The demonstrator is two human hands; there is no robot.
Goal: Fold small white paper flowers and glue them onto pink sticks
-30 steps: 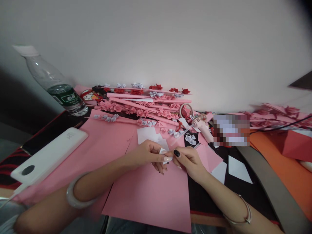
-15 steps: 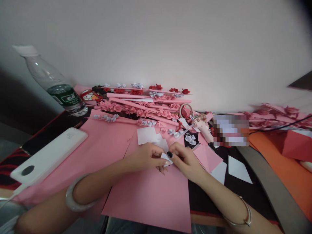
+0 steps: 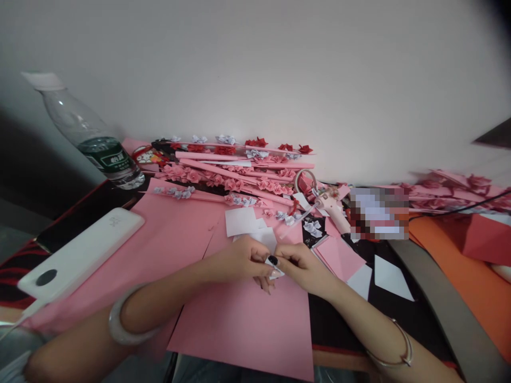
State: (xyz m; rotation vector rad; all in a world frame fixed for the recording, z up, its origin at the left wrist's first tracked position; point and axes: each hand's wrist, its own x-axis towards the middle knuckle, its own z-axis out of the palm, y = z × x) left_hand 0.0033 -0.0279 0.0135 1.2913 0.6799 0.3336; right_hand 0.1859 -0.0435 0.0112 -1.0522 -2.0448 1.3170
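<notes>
Over the pink paper sheet [image 3: 247,324], my two hands meet at a small folded piece of white paper [image 3: 281,274]. My left hand [image 3: 249,261] pinches it from the left, thumb on top, other fingers curled below. My right hand [image 3: 301,266] grips it from the right, the black-nailed thumb pressed onto it. Most of the paper is hidden by the fingers. Just beyond lie loose white paper squares [image 3: 240,221]. White paper flowers [image 3: 312,229] and a pink glue gun [image 3: 334,211] sit behind my right hand.
A tilted-looking water bottle [image 3: 104,151] and a white power bank [image 3: 82,254] stand at left. Pink paper stems with flowers [image 3: 231,183] line the wall. Right of my arm are pink paper squares [image 3: 341,255], a white sheet [image 3: 393,277] and orange paper [image 3: 443,255].
My right thumb has shifted slightly down and left onto the white paper, covering more of it. Both hands have drawn closer together.
</notes>
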